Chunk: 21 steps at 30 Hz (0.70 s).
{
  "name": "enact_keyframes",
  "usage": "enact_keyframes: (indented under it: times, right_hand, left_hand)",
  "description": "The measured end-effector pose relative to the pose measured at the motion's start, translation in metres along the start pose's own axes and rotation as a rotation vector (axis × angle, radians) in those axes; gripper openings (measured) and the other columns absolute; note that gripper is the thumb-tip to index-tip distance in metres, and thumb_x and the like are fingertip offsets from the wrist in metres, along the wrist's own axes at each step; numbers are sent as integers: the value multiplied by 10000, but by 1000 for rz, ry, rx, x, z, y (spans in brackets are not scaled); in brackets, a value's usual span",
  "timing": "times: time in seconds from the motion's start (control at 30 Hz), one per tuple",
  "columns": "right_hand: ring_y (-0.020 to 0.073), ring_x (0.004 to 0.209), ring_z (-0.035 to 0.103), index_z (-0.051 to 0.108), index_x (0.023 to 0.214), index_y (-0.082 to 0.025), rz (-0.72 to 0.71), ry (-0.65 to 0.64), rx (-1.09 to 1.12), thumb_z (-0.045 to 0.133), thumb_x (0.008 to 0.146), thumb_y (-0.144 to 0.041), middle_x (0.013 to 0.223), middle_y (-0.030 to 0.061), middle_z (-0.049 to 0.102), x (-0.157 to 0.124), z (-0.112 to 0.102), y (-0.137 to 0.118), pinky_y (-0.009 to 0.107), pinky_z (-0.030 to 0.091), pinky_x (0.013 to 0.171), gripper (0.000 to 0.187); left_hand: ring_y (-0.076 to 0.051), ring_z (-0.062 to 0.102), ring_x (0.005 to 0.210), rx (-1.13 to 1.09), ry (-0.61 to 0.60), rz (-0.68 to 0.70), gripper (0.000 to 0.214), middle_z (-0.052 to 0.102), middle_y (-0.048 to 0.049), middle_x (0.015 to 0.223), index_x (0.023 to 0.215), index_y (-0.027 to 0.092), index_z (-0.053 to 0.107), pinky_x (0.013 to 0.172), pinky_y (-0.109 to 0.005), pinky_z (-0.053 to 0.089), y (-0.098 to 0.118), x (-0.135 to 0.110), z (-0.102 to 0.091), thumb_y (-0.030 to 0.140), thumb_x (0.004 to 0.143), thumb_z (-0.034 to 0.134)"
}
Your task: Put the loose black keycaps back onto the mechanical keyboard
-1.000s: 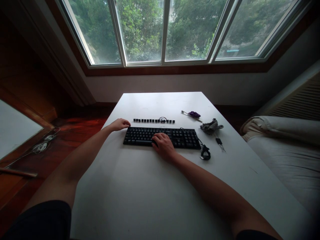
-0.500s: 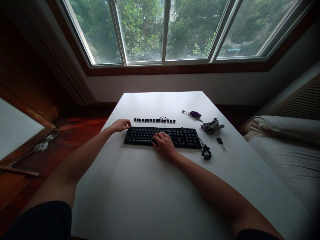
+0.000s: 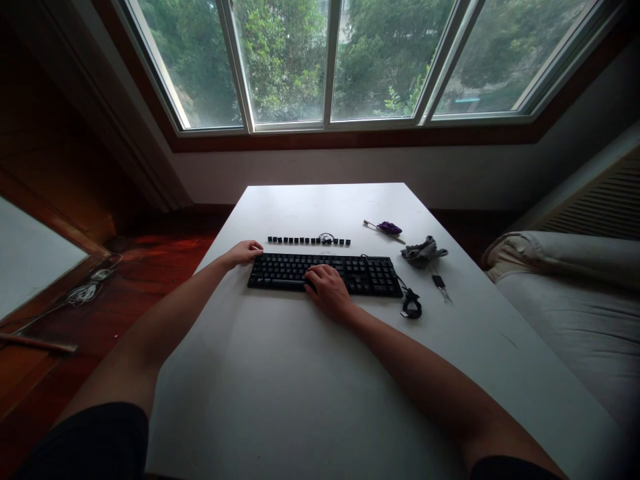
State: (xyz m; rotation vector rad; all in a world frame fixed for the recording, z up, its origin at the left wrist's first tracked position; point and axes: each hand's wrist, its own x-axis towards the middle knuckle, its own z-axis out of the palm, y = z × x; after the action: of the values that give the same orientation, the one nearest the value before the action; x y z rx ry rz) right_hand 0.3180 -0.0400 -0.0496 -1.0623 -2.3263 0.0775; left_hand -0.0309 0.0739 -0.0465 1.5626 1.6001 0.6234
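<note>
A black full-size keyboard (image 3: 280, 272) lies across the white table. My left hand (image 3: 245, 253) is at its far left corner, thumb and fingers pinched together; anything between the fingertips is too small to make out. Over the middle of the keyboard lies my right hand (image 3: 327, 288), fingers curled on the keys and thumb by the near edge, holding it. Behind the keyboard stands a row of small black keycaps (image 3: 295, 240), with a small wire loop (image 3: 327, 237) among them.
Right of the keyboard lies its coiled cable (image 3: 411, 305). A grey cloth (image 3: 424, 252), a small black tool with wire ends (image 3: 439, 282), a purple cloth (image 3: 389, 228) and a thin brush-like stick (image 3: 369, 224) are on the right of the white table (image 3: 280, 387). A couch (image 3: 555, 293) stands beside it.
My left hand has shifted very slightly to the right and its fingers sit closer together at the keyboard's corner. The right hand and the keyboard have stayed put.
</note>
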Motion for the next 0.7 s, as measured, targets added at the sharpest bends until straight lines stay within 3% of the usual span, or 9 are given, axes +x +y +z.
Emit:
enact_keyframes:
  times: [0.23,0.37,0.6,0.7]
  right_hand:
    - [289,1199,517,678,1129,-220,10,-11,3,633,944,-274,1246,107,643,-1,-1,0,440,403,1030,198]
    - [283,1186,520,681,1119,-216,11,-8,2,635,945,-287,1241,104,645,-1,-2,-1,431,399,1029,194]
    - [240,1041,569,692,1007,-215,75,-58,8,587,981,-334,1076,81,686,20,-4,4,358,415,933,160]
    - [224,982,586,685,992,-209,112,-76,-5,558,998,-336,1012,72,696,37,-3,8,337,404,901,180]
  left_hand:
    - [-92,514,565,-160,-109,-57,524,678,-33,806,1062,154,707,515,-222,333,-4,10,-9,390,616,851]
    - [-108,543,603,-165,-99,-17,549,700,-39,839,1094,158,722,552,-233,371,-5,3,-8,433,634,837]
    - [-217,658,953,-167,201,241,412,740,-75,1058,1084,174,733,822,-307,503,-20,-21,20,477,819,649]
    - [-218,663,922,-66,348,266,336,747,-62,1029,1046,195,744,822,-316,509,-25,-25,31,436,856,607]
